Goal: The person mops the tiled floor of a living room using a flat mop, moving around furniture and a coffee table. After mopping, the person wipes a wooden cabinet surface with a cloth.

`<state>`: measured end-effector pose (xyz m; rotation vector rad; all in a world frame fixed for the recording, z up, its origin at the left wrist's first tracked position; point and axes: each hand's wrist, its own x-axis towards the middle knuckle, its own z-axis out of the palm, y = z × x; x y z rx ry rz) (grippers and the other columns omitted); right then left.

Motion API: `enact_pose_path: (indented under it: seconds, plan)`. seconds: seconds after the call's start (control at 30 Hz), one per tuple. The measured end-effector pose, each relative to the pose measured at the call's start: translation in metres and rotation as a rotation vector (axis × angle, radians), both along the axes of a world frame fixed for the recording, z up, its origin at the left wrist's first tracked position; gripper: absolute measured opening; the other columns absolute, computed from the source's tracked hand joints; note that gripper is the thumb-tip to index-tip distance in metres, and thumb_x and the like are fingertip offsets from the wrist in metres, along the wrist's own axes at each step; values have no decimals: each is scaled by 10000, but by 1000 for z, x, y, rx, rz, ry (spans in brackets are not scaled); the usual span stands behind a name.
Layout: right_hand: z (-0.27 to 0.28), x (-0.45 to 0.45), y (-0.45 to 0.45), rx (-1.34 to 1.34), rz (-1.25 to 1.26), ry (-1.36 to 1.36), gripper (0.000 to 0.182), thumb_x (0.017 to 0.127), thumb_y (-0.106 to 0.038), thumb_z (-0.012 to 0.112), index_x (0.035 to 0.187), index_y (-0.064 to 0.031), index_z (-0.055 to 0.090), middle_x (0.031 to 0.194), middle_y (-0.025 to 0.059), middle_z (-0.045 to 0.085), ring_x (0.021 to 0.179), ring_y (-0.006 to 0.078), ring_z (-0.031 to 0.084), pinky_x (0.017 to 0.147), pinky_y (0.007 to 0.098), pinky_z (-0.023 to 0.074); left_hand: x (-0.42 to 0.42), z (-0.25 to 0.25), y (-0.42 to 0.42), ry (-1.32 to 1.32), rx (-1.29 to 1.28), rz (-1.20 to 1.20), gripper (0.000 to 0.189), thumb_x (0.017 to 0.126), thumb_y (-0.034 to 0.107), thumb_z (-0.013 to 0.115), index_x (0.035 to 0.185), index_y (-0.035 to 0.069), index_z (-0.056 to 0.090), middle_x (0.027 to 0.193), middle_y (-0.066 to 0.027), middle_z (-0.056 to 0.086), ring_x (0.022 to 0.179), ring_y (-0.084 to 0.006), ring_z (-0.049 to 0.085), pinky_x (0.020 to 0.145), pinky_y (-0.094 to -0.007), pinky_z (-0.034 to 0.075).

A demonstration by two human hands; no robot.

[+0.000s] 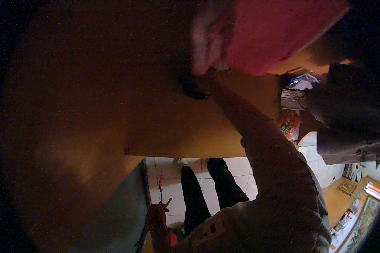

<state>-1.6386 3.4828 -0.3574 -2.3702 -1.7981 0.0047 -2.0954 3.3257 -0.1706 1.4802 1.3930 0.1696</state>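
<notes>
My right arm stretches up across a brown wooden surface (183,126) in dim light. My right hand (209,44) is blurred at the top, against the left edge of a pinkish-red flat panel or sheet (272,31); its grip is unclear. A dark object (192,87) lies beside the wrist, too dim to identify. Low in the view, my left hand (157,212) is closed around a thin red-and-black item (161,189) and a short yellowish stick-like piece (168,202). Both hang over the tiled floor, beyond the wooden edge.
Papers (294,98) and a red printed packet (290,125) sit right of the wooden surface, near brown bags or boxes (348,144). My legs (194,196) stand on white floor tiles. A grey-green panel (120,208) is at lower left; a wooden table (338,202) with small items is at far right.
</notes>
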Motion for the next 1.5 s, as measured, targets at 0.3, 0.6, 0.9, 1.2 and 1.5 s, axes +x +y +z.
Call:
enact_pose_path:
  seconds: [0.3,0.6,0.9,1.2,1.5]
  plan:
    - [-2,109,-178,-89,-311,-50,451,818,-227,437,1250,-98,428,1348,83,341,1250,259,296,1009,424,267,32,6,-37,-112,-149,162,171,792,208,544,822,61,627,690,-47,627,573,-137,571,500,-286,439]
    - [9,176,-222,-163,-593,-83,453,816,-237,442,1249,-102,429,1343,80,348,1248,257,298,1010,424,267,41,23,-33,-37,-152,-43,120,844,46,467,804,-6,567,768,-75,579,698,-136,550,683,-287,442]
    - [7,97,-143,-78,-595,-127,455,815,-248,446,1247,-107,431,1338,77,355,1246,256,300,1010,424,266,33,20,-29,18,-139,12,156,833,100,464,797,45,606,765,-55,600,667,-139,553,614,-277,435]
    - [19,1,-23,17,-63,27,457,813,-258,451,1246,-112,433,1333,74,362,1245,255,302,1011,424,266,30,0,-39,-21,4,-75,294,862,299,446,786,71,616,732,-35,629,570,-128,555,507,-291,438]
    - [0,122,-206,-61,-396,-74,459,812,-268,455,1244,-116,434,1328,71,368,1243,253,303,1011,424,266,40,1,-62,-154,-180,-36,170,855,162,525,874,8,594,774,-81,589,698,-146,545,646,-265,437]
